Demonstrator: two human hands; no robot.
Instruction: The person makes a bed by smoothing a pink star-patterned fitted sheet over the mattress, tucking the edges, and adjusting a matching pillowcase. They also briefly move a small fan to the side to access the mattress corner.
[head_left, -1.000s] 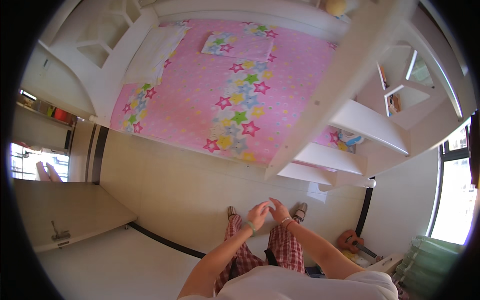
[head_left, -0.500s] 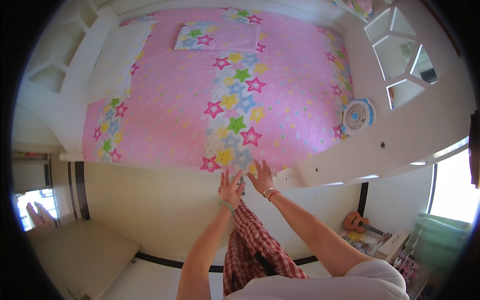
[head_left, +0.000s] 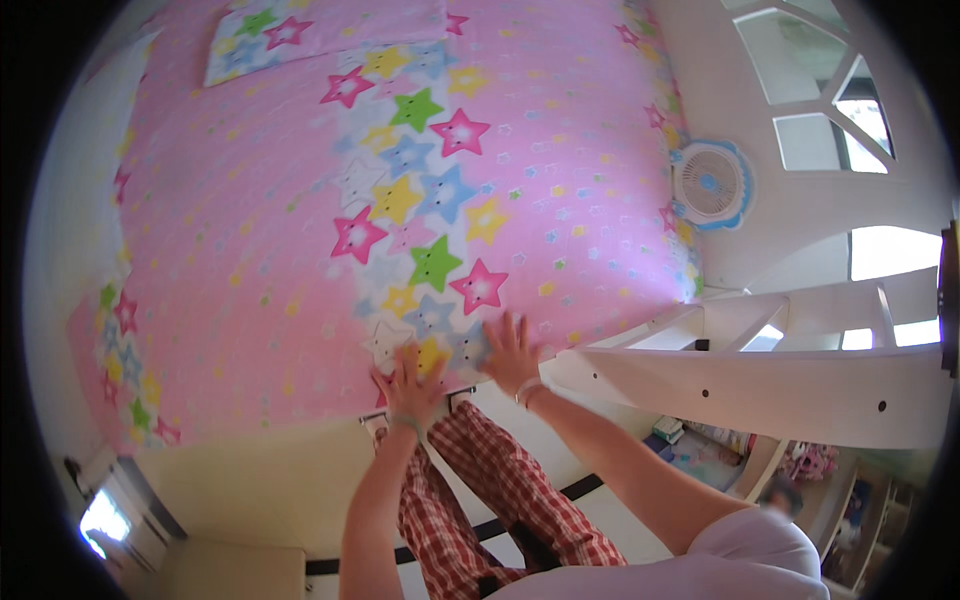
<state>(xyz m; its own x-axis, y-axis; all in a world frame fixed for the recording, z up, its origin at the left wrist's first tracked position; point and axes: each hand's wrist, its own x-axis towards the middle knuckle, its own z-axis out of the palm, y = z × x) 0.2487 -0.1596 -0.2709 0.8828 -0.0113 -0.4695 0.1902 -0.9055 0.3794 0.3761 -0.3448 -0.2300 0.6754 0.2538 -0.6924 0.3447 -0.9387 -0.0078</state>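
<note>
My left hand (head_left: pixel 412 388) lies palm down with its fingers spread at the near edge of a pink star-print bed sheet (head_left: pixel 250 260). Just right of it, my right hand (head_left: pixel 512 355) is also open, its fingers spread over the sheet beside a white side panel (head_left: pixel 740 395). Neither hand holds anything. Both seem to rest on the bed edge. Below the hands, my legs in red checked trousers (head_left: pixel 500 460) reach up toward dark metal pieces at the bed's edge.
A matching pink pillow (head_left: pixel 350 28) lies at the far side of the bed. White bedding (head_left: pixel 70 180) runs along the left. A small blue and white fan (head_left: pixel 710 185) stands at the right, by a white lattice panel (head_left: pixel 810 140). Shelves (head_left: pixel 860 530) are at lower right.
My view has moved closer to the bed and the pillow has shifted up and left in it. My hands have moved onto the sheet's near edge and spread apart. My legs are higher.
</note>
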